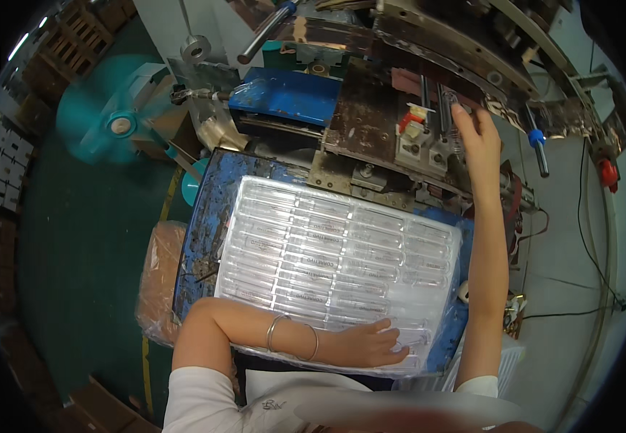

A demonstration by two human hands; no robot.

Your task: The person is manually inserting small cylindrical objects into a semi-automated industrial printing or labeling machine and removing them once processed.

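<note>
My right hand (pixel 477 137) is up at the press fixture, thumb and fingers around a slim clear plastic case (pixel 456 138) beside a metal rod. Just left of it a metal clamp block (pixel 415 150) carries a small red and yellow part (pixel 414 119). Down at the near right of a white tray (pixel 428 296), my left hand (pixel 370 345) lies low over the contents with its fingers apart, touching or close to a clear piece. Rows of similar clear plastic cases (pixel 313 261) with dark print fill much of the tray.
The tray rests on a worn blue table (pixel 201 216). Machine frame parts and a blue-collared rod (pixel 536 148) overhang the far side. A blue machine plate (pixel 284 97) is at far left of the fixture. A turquoise fan (pixel 118 124) and a plastic-wrapped box (pixel 158 281) stand left.
</note>
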